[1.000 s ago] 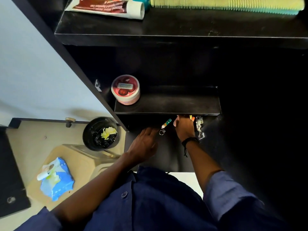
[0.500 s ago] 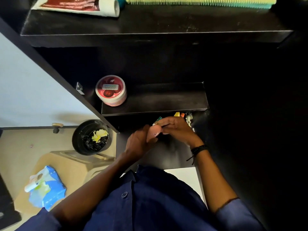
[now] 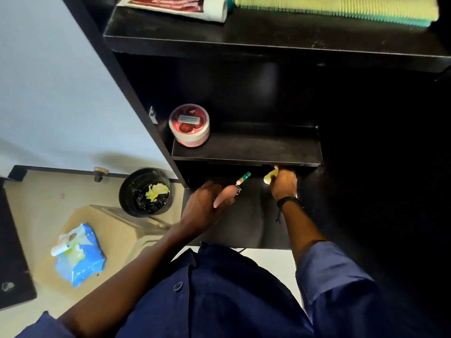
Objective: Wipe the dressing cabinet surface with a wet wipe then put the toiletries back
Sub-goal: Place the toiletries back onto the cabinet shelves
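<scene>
My left hand [image 3: 207,203] grips a pink oval thing [image 3: 223,195] above the low black cabinet surface [image 3: 246,223]. A key ring and a small green-and-orange tube [image 3: 244,178] hang off its far end. My right hand [image 3: 284,184] is further right, just under the edge of the middle shelf [image 3: 256,148], holding a pale yellow wad that looks like a wipe [image 3: 269,178]. A pink jar with a red lid [image 3: 189,124] stands at the left end of that shelf. What lies deeper under the shelf is hidden in shadow.
On the top shelf [image 3: 268,37] lie a toothpaste tube [image 3: 175,4] and a yellow-green brush [image 3: 336,8]. A black bin [image 3: 145,192] with crumpled yellow wipes stands on the floor at left. A blue wet-wipe pack [image 3: 79,256] lies on a beige stool [image 3: 114,230].
My hands met over the pink thing half a second ago. Now they are apart: the left keeps the pink thing, and the right has gone back under the middle shelf.
</scene>
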Demonstrator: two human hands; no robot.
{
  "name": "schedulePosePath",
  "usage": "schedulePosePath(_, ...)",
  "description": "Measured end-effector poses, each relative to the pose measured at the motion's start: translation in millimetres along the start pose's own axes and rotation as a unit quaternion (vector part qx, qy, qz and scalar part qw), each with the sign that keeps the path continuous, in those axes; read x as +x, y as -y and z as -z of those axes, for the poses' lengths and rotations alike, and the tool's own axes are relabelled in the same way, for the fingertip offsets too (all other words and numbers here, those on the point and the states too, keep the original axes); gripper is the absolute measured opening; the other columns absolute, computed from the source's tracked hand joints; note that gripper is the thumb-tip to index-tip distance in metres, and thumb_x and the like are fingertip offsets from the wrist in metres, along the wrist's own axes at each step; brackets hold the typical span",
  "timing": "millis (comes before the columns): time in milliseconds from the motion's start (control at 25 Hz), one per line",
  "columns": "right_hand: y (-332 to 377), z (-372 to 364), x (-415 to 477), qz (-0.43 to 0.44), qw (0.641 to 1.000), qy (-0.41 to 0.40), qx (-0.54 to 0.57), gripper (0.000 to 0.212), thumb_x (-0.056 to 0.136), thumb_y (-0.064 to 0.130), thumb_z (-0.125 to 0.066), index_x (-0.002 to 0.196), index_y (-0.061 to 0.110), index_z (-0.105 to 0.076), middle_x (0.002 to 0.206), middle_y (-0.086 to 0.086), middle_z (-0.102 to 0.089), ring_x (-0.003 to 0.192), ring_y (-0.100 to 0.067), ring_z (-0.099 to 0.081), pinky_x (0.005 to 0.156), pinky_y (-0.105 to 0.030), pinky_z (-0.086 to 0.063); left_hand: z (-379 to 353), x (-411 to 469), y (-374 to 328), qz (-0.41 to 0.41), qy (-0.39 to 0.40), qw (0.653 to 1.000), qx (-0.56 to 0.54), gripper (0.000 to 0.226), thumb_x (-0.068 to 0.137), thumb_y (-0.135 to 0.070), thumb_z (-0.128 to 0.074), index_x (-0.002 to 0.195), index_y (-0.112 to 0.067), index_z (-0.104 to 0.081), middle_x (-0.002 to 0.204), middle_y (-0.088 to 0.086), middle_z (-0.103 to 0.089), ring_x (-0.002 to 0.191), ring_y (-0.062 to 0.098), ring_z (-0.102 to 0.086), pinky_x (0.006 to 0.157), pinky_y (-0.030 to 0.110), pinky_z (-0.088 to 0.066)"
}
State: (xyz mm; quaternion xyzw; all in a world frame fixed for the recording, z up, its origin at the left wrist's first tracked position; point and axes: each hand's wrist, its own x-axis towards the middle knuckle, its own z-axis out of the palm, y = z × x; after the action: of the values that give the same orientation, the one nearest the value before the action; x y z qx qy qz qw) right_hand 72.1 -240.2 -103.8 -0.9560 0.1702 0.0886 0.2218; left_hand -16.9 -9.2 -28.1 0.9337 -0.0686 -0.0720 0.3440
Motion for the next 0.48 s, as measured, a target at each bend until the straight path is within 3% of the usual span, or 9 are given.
schedulePosePath(240,9,28,-56,0.078,0.993,-0.009,0.090,0.041,0.086,0.012,-0.064,0.126,0.016,-0.054,0.121,-0.014,-0.061,0.114,-0.035,-0.055,0.094,-0.041,-0.047,17,-16,-10,-0.002,-0.039,0.998,-0.048,0.026,0.081,-0.035,-0.066,0.105,-0.027,-0.060,0.096,-0.006,-0.065,0.080,0.014,-0.062,0.064,0.028,-0.049)
schedulePosePath(360,18,49,-89,0.128,0.987,-0.008,0.099,0.037,0.084,0.015,-0.067,0.120,0.018,-0.058,0.112,-0.012,-0.066,0.103,-0.032,-0.063,0.087,-0.043,-0.055,33,-22,-21,-0.019,-0.048,0.995,-0.088,0.031,0.083,-0.033,-0.067,0.112,-0.032,-0.057,0.097,-0.012,-0.066,0.076,0.005,-0.063,0.065,0.014,-0.047)
schedulePosePath(480,28,70,-114,0.177,0.977,-0.022,0.119,0.032,0.085,0.019,-0.067,0.116,0.019,-0.059,0.106,-0.007,-0.069,0.094,-0.027,-0.067,0.079,-0.044,-0.058,52,-25,-32,-0.025,-0.062,0.991,-0.116,0.030,0.083,-0.029,-0.069,0.112,-0.034,-0.059,0.098,-0.013,-0.068,0.077,0.002,-0.065,0.068,0.017,-0.053)
